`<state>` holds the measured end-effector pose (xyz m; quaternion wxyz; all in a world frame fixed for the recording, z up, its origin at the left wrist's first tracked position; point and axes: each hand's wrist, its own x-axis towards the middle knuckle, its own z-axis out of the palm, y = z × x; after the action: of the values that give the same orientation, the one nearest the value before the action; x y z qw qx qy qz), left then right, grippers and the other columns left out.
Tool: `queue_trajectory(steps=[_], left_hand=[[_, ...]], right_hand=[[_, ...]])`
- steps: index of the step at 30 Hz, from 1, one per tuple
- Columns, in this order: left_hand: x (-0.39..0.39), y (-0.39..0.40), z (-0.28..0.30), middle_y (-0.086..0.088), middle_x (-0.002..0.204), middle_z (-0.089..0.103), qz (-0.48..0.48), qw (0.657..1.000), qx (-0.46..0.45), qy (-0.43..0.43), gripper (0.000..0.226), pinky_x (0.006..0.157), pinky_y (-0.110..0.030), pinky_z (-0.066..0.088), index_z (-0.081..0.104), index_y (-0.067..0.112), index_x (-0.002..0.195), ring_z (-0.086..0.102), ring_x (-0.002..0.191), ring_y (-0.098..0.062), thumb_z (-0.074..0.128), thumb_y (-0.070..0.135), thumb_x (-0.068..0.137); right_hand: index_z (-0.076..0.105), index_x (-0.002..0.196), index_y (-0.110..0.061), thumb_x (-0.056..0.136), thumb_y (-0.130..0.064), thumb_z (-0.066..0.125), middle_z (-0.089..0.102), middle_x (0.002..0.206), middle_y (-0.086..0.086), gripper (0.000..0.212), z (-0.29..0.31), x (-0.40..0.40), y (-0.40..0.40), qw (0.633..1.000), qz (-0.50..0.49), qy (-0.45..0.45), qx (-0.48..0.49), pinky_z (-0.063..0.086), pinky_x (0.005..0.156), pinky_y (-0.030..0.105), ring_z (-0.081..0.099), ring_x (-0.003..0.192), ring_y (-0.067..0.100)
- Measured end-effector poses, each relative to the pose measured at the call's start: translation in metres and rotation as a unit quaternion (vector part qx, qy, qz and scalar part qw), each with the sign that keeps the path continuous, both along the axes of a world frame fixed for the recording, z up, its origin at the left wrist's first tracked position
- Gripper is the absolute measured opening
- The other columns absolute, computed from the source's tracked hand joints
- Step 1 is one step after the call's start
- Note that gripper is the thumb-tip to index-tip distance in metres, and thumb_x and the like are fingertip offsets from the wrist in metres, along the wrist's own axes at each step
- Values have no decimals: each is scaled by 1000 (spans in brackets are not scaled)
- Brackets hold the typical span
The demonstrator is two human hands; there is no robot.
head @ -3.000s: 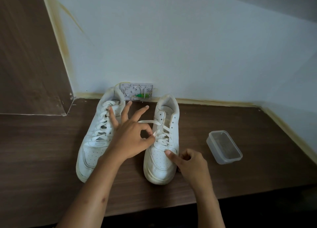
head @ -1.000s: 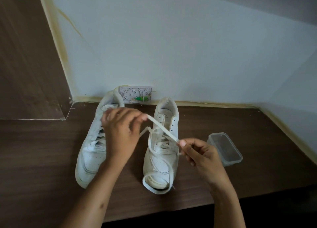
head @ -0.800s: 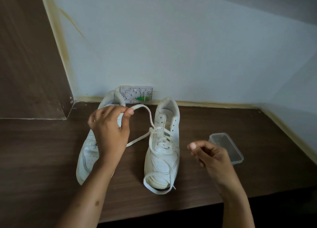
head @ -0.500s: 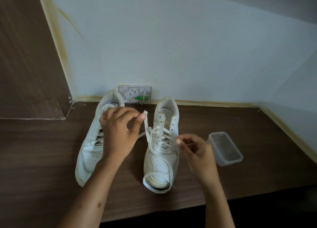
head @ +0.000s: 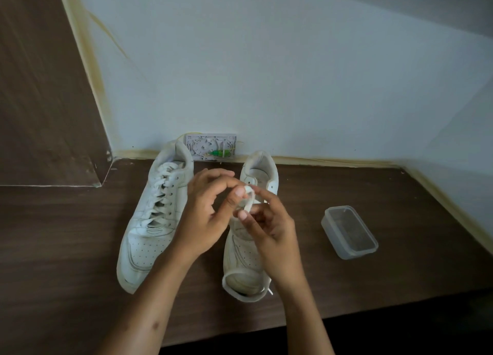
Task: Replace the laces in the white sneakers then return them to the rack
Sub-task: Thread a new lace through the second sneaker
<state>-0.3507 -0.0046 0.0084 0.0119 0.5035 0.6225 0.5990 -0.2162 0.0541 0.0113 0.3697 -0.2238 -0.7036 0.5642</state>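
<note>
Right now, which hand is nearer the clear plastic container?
The right hand. It is over the right sneaker, pinching the lace, with bare tabletop before the container. The left hand is farther, between the sneakers.

Head view. Two bare forearms enter from the bottom edge. No sleeves, cuffs, gloves, watch, rings or bands visible on either arm or wrist.

Left hand [head: 205, 221]: bare; fingernails short and pale, thumbnail clearly visible. Left forearm carries one small dark mark on its upper surface, roughly midway along the visible length.

Right hand [head: 269, 232]: bare; nails short and pale, thumbnail visible. Right forearm shows no marks.

Both arms are cut off by the frame before the elbow; clothing above that cannot be told.
</note>
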Motion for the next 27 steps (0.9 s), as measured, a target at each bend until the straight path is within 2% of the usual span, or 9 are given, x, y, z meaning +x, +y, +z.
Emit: queue_trajectory(steps=[3,7,11,14,18,20,22,24,27], left_hand=[[-6,-1,5,16,92,65,30,998,58,-11,24,89,-38,48,68,20,89,62,97,-10,49,31,98],[-16,-2,2,14,85,68,96,990,74,-65,30,88,-25,46,66,12,86,63,92,-4,47,29,101],[-18,-1,-3,17,84,68,167,985,37,-20,33,90,-39,46,66,15,85,58,90,-2,45,34,101],[-17,0,-4,15,82,68,199,980,25,17,33,87,-52,45,66,16,85,59,87,-8,44,35,100],[-18,-1,-5,12,81,68,220,974,22,46,31,84,-48,46,65,15,86,60,83,-12,46,33,100],[-17,-2,-7,10,87,69,245,967,-11,65,26,87,-43,43,67,18,93,60,88,-16,47,35,99],[-14,0,-8,10,103,68,262,959,-54,96,22,93,-43,37,66,24,108,55,104,-19,50,35,96],[-9,4,-9,10,116,64,237,955,-76,162,28,98,-45,34,63,27,120,50,113,-21,53,31,95],[3,11,-11,13,123,61,162,952,-63,252,30,102,-45,31,65,30,123,47,117,-21,57,31,94]], right_hand=[[70,107,-19,89,-17,66,71,82,6,18,4,10,8,999,19,-6,-41,53,82,43,65,81,23],[75,94,-12,86,-22,68,73,84,9,14,5,25,19,998,-13,-49,-31,56,79,32,69,83,23],[75,86,-18,83,-27,71,75,83,1,11,6,34,25,995,-67,-63,-27,57,74,27,70,80,19],[76,87,-22,84,-26,72,75,85,-2,7,3,37,30,991,-102,-82,-16,58,78,36,70,83,22],[74,96,-25,92,-10,65,74,96,-5,18,-2,38,35,987,-117,-108,13,57,80,26,69,91,9],[74,100,-26,93,-5,62,73,99,-8,25,-4,38,36,982,-131,-131,49,53,78,17,67,92,3],[73,104,-25,93,-8,63,72,97,-12,22,-5,37,36,969,-162,-168,85,50,74,12,65,90,-1],[71,103,-27,91,-12,67,71,94,-14,19,-7,37,36,960,-192,-174,103,51,72,15,64,86,-1],[70,97,-27,87,-13,71,71,88,-13,18,-6,35,34,959,-208,-150,123,53,72,22,66,83,3]])
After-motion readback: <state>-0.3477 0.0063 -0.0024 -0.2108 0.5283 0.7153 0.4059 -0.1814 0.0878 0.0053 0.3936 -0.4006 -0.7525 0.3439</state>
